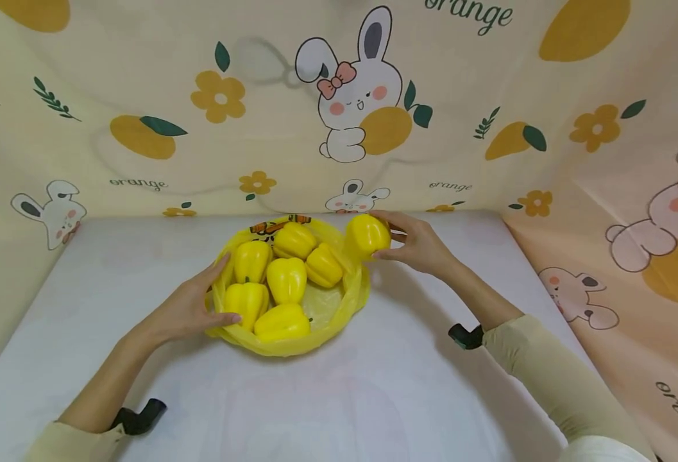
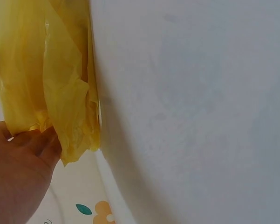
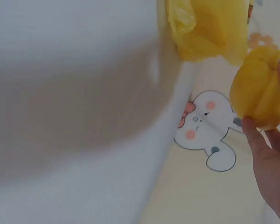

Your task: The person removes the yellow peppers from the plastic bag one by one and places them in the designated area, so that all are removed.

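Partly hidden, left hand around yellow bag; right hand around pepper.

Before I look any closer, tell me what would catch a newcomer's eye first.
Most likely the bright yellow bag on the white table, open on six yellow peppers, with the left hand holding its left side. Next, a seventh pepper in the right hand, by the bag's far right edge. Behind them, a big cartoon rabbit stands out on the cloth.
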